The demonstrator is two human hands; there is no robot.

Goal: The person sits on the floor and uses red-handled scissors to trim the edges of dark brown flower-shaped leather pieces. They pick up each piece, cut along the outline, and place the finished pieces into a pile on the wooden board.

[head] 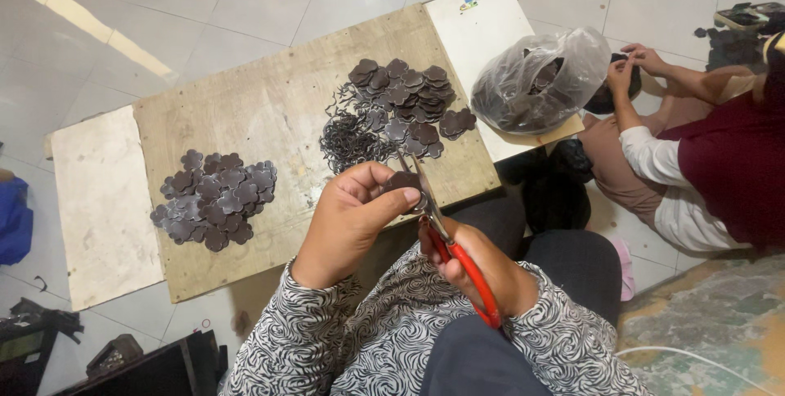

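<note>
My left hand (352,216) pinches a small dark brown flower-shaped piece (403,180) between thumb and fingers. My right hand (482,265) grips red-handled scissors (458,253), whose blades reach up to the piece. Both hands hover over the near edge of a low wooden board (270,110). On the board lie a pile of flower-shaped pieces at the left (217,198), a second pile at the right (405,101) and a heap of thin dark trimmings (352,138) between that pile and my hands.
A clear plastic bag (540,77) with dark pieces sits on a white panel (474,28) at the board's right end. A second person (703,159) sits on the tiled floor to the right, hands on a dark object. Dark clutter lies at the lower left.
</note>
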